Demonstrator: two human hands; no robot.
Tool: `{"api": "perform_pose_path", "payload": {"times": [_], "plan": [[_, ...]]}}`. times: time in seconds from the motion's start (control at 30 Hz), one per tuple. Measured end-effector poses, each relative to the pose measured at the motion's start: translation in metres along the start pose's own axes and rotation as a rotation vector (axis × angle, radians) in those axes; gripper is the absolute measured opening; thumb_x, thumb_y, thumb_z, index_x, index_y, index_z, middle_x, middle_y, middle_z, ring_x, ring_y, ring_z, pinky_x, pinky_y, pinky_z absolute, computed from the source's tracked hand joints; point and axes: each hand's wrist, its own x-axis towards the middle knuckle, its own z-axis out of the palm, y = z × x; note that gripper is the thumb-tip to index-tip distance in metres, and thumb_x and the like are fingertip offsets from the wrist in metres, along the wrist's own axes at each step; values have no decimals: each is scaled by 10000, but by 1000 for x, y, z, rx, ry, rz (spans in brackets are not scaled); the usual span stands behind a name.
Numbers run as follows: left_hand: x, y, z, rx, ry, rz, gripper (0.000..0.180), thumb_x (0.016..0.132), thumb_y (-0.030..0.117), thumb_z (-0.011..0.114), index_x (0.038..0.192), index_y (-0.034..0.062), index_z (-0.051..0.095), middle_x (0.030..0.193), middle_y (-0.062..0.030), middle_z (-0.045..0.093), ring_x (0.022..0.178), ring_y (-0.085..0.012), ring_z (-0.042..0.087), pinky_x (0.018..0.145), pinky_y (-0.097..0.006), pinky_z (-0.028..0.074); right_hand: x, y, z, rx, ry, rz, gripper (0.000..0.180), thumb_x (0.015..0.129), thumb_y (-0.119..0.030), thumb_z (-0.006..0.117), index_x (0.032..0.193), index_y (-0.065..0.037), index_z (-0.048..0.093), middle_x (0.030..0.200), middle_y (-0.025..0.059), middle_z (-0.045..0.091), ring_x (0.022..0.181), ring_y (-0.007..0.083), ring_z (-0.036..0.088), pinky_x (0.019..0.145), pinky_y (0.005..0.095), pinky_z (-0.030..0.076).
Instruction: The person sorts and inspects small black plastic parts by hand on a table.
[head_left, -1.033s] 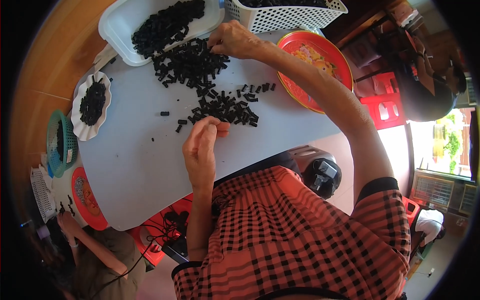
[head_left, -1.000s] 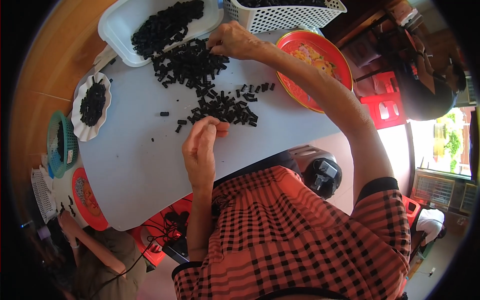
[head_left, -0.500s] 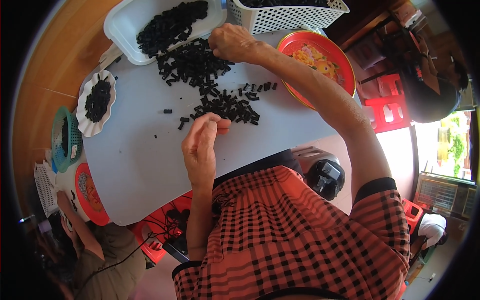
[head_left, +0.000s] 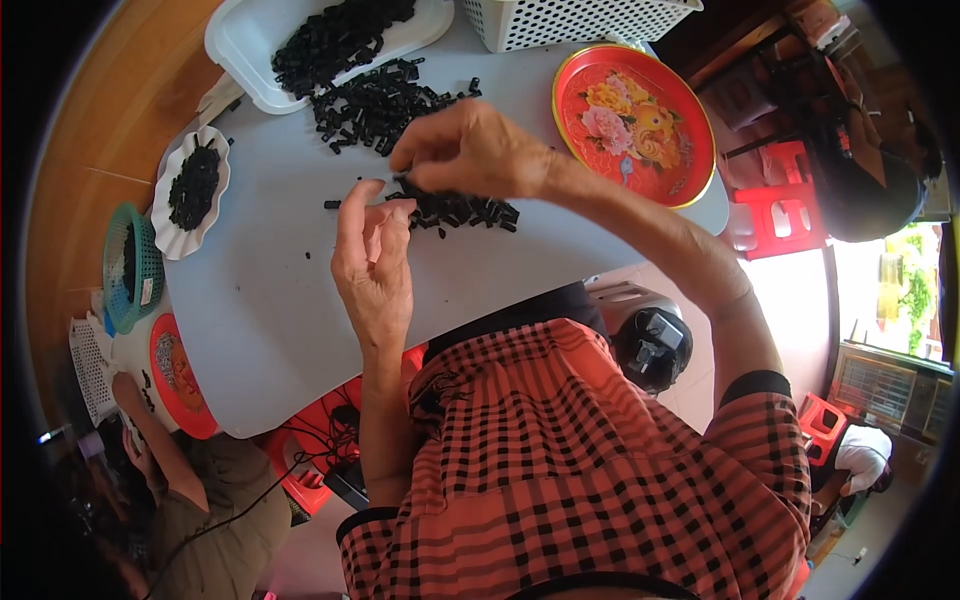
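1. Left hand [head_left: 372, 262]: raised over mid-tabletop [head_left: 250, 320], fingers extended and loosely open, nothing visibly gripped.
2. Right hand [head_left: 470, 150]: fingers curled downward, tips pinched at the small black pieces [head_left: 455, 210] (grip itself hidden from view).
3. Black pieces: loose pile near tabletop centre, more toward the far edge beside the white tray [head_left: 240, 50].
4. Noted elsewhere: scalloped white dish [head_left: 165, 220] at left edge, red floral tray [head_left: 690, 110] at right corner.

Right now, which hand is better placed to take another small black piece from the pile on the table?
Likely the right hand: it hovers directly over the black pieces, fingertips curled down toward them. The left hand is beside the pile, fingers raised.
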Motion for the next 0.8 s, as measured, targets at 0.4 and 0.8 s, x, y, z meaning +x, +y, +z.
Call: {"api": "perform_pose_path", "payload": {"times": [0.4,0.8], "plan": [[4,14,-23,380,-306,87,136,907,71,516,983,-9,595,729,-90,636,622,-136,561,600,-267,459,-49,-7,24,64,228,75,152,850,-118,647,873,29,615,709,38,617,606,72,515,553,250,443],[144,-48,-174,967,273,443,223,880,144,554,1022,4,654,881,-178,624,812,-324,608,733,-384,482,-65,20,27,5,342,-38,145,859,-131,644,845,11,617,665,59,598,560,97,521,525,252,436]]}}
